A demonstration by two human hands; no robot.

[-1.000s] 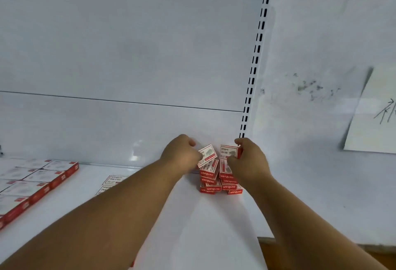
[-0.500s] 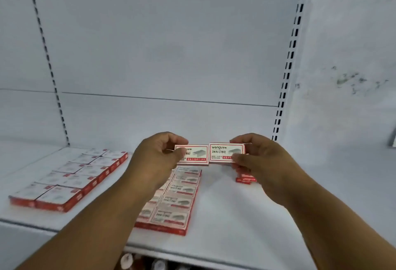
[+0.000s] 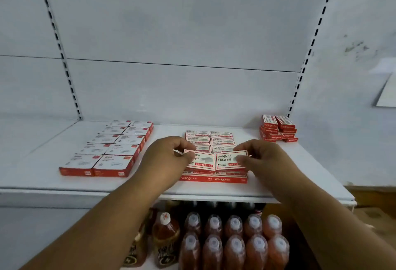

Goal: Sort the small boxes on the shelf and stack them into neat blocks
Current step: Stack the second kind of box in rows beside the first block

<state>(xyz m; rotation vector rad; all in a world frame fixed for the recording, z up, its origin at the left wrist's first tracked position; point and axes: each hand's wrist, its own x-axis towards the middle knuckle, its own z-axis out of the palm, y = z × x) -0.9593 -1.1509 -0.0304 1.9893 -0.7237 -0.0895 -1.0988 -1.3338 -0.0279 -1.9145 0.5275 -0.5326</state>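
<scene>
White shelf [image 3: 278, 184] under a pale slotted back panel carries 3 groups of red-and-white boxes. Left hand [image 3: 165, 158] pinches 1 small box [image 3: 203, 160] and right hand [image 3: 265, 158] pinches another box [image 3: 230, 159], fingers curled on their edges, both side by side just over the front of the middle block [image 3: 211, 141]. A flat block [image 3: 109, 147] lies left; a loose pile [image 3: 277, 128] sits back right. Bottles [image 3: 233, 244] stand below.

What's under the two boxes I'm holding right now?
Under the left box and right box lies the middle block of matching red-and-white boxes on the shelf. Its front rows are mostly covered; only their front edges show.
</scene>
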